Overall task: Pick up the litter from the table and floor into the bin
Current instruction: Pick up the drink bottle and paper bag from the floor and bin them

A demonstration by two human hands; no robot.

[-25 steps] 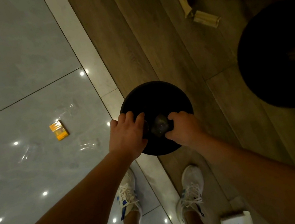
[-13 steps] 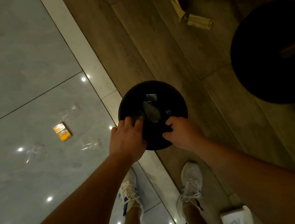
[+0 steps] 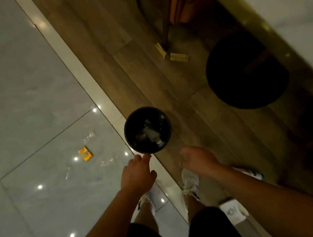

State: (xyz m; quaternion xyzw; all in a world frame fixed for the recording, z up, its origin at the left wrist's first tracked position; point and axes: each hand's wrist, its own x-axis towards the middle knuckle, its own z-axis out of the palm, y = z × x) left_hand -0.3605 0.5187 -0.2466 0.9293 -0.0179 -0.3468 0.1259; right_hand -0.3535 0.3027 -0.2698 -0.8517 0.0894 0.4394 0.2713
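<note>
A round black bin [image 3: 127, 127] stands on the floor where grey tile meets wood planks, with pale litter lying inside it. My left hand [image 3: 137, 175] hovers just below the bin's near rim, fingers apart and holding nothing. Off to the right, my right hand [image 3: 197, 160] is also apart from the bin and empty, fingers loosely spread. A small orange packet [image 3: 85, 153] lies on the tiles left of the bin, with clear plastic scraps [image 3: 108, 162] around it. Two beige cardboard pieces [image 3: 178, 57] lie on the wood farther away.
A round black stool seat [image 3: 246, 70] stands right of the bin. A chair leg [image 3: 165, 33] rises near the cardboard pieces. A white table edge [image 3: 277, 3] runs along the right. A white box [image 3: 232, 211] lies by my right shoe.
Both hands have let go of the bin and drawn back toward me. The view has risen, so the bin looks smaller and farther below.
</note>
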